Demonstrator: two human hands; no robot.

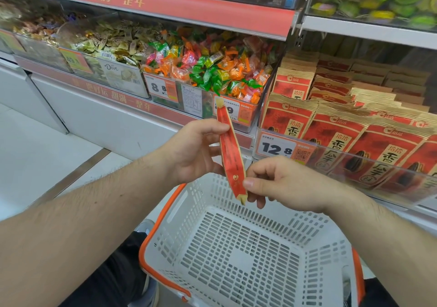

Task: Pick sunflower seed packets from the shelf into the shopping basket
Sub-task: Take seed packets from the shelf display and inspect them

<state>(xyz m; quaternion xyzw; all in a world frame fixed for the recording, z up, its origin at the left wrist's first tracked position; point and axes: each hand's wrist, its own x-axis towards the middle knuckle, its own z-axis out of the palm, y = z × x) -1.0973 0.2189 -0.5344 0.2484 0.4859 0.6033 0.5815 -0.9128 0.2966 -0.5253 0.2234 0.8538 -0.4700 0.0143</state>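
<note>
Sunflower seed packet [230, 150] held edge-on above the shopping basket [238, 247], between both hands, well clear of the basket floor. Upper part gripped by the left hand [194, 150], fingers curled round the packet's far side; lower corner pinched by the right hand [281, 183] between thumb and forefinger, other fingers loosely bent. Seen from the side — thin, red with a pale kraft-coloured edge, slightly bowed along its length. Probably light and paper-skinned, stiff enough to keep shape when held at two points, yet loose inside, so likely to sag or shift if taken by one corner alone. Not fragile, though a hard squeeze could crease the paper. Best grip, by the look of it: flat faces between thumb and fingers near the middle, or the sealed top edge. Basket bottom visible through the slots, no packet seen in it — task judged to be at its first drop. More packets [331, 139] of the same kind standing in rows on the shelf [307, 146] at right, behind a clear lip beside a price tag [276, 147].
</note>
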